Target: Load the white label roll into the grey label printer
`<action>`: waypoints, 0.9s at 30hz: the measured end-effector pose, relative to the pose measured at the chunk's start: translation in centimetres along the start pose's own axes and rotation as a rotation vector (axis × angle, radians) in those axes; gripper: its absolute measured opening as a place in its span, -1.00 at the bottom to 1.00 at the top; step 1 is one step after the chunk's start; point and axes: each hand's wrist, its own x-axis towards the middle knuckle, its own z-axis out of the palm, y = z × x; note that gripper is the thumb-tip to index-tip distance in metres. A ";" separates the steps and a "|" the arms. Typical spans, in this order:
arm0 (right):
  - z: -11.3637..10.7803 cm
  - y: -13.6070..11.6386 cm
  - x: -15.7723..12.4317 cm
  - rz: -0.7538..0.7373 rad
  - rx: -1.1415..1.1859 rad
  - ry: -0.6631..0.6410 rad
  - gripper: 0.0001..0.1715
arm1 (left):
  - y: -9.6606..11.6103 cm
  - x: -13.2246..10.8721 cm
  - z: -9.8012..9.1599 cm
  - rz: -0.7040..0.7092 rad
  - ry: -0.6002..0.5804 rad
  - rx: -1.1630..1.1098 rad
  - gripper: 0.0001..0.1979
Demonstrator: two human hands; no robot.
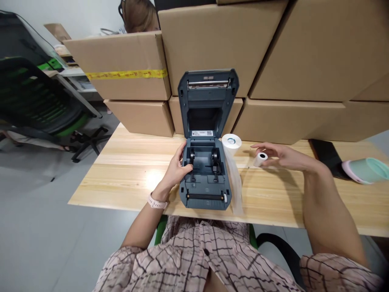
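Observation:
A dark grey-blue label printer (206,174) stands on the table with its lid (209,101) raised. Its inside shows two black roll holders and a black roller near the front. My left hand (179,166) grips the printer's left side, thumb over the rim and the other fingers partly hidden behind the casing. To the right, my right hand (278,156) has its thumb and fingers around a small white paper roll (259,161) with a dark core hole. Between the two hands, a larger white label roll (231,141) lies beside the printer, its loose strip (236,186) running toward the front edge.
Stacked cardboard boxes (212,40) line the back of the wooden table (115,170). At far right are a black flat object (328,156) and a mint-green cup (367,170). An office chair (39,97) stands at left. A person's head (139,16) shows behind the boxes.

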 end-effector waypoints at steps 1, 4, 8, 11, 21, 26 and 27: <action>0.0 0.1 0.5 0.000 0.030 -0.003 -0.22 | 0.0 0.0 0.0 -0.003 0.000 0.002 -0.06; -0.3 0.1 1.3 0.011 0.064 0.010 -0.23 | -0.1 0.0 -0.1 -0.016 0.003 0.011 -0.04; -1.1 -0.3 1.3 -0.004 0.078 0.015 -0.14 | -0.1 0.1 0.0 -0.020 0.011 0.003 -0.05; -1.5 -1.8 1.2 -0.036 0.111 0.047 -0.01 | -0.1 0.1 0.0 -0.030 0.005 -0.014 -0.03; 1.2 -6.8 8.6 -0.097 -0.018 -0.053 0.06 | -0.7 0.1 -0.4 -0.039 -0.048 -0.131 0.09; 1.1 -6.5 8.9 -0.043 -0.041 0.018 -0.16 | -1.0 0.0 -0.4 -0.043 -0.041 -0.133 0.08; 0.9 -6.4 8.4 -0.034 -0.001 0.047 -0.17 | -1.0 0.0 -0.4 -0.047 -0.038 -0.135 0.08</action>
